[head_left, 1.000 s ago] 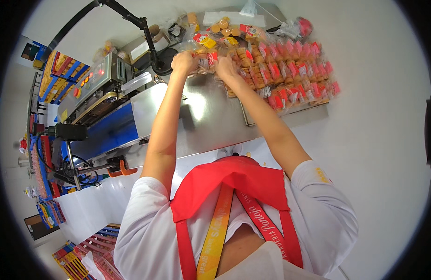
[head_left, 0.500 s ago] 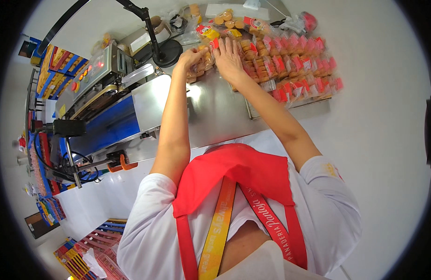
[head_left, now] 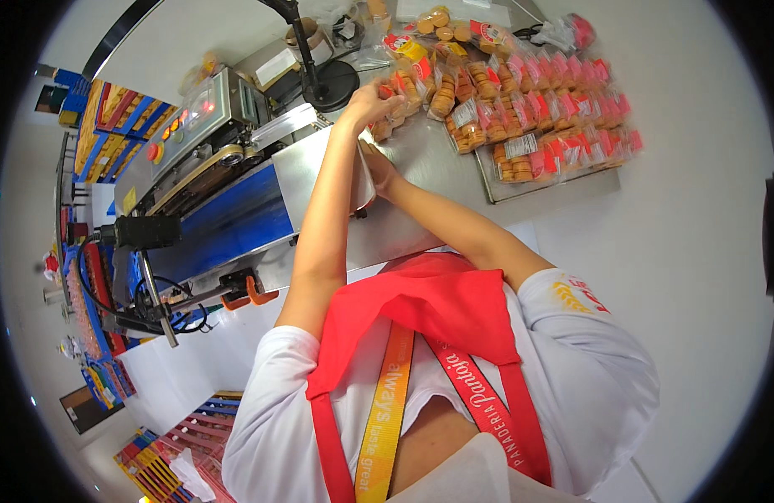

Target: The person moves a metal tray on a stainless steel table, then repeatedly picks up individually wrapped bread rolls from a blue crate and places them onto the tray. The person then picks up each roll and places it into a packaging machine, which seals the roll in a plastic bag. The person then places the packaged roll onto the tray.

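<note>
At left, the machine (head_left: 209,121); next, my left hand (head_left: 370,106), fingers bent, grip unclear, at loose packets (head_left: 411,96), apparently unarranged as yet; my right hand (head_left: 384,173) beside the plate (head_left: 299,186), fingers partly hidden, state untellable; at right, bagged rows (head_left: 540,109), apparently already arranged.

I have a steel bench (head_left: 425,144) in front of me, its shiny metal showing between two groups of clear packets. The larger group (head_left: 534,109) stands in rows on the right, filled with round tan biscuits and tagged in red and pink; the nearest row sits over a flat metal tray (head_left: 521,192). A smaller cluster (head_left: 381,127) lies to the left, by my left hand (head_left: 370,106). Farther left, a round black stand base (head_left: 332,86) rests on the top. At the far side I see more biscuits (head_left: 443,23), loosely heaped.
</note>
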A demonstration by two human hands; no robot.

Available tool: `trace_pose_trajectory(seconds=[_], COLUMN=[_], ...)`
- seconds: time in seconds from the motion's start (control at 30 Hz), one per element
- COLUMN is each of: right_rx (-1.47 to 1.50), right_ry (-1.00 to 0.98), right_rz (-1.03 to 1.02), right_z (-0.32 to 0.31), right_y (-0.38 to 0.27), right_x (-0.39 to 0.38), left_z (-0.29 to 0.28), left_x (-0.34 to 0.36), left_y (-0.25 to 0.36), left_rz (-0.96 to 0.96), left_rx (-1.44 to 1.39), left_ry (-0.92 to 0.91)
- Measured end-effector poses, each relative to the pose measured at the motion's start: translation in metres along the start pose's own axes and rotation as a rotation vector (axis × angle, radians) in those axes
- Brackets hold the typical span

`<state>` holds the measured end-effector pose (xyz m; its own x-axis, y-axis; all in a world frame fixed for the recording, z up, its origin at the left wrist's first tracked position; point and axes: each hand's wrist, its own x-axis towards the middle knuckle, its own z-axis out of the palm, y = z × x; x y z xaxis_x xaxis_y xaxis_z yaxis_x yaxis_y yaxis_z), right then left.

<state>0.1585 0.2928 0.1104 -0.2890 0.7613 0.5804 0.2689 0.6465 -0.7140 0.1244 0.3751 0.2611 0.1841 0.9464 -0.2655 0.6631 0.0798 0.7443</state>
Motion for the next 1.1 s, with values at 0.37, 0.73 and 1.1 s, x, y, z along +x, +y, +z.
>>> trace_pose_trajectory(seconds=[0.37, 0.73, 1.1], right_rx=[-0.785, -0.656, -0.652], right_ry=[-0.35, -0.254, -0.406], right_rz=[0.143, 0.133, -0.012], right_z=[-0.132, -0.091, -0.177], right_y=[-0.045, -0.064, -0.057], right_x=[-0.114, -0.101, -0.118], left_z=[-0.013, 0.007, -0.057], left_x=[-0.023, -0.007, -0.051], left_y=[-0.015, -0.011, 0.023], left_rz=[0.199, 0.082, 0.263], left_rx=[0.462, 0.667, 0.405], left_ry=[0.326, 0.177, 0.334])
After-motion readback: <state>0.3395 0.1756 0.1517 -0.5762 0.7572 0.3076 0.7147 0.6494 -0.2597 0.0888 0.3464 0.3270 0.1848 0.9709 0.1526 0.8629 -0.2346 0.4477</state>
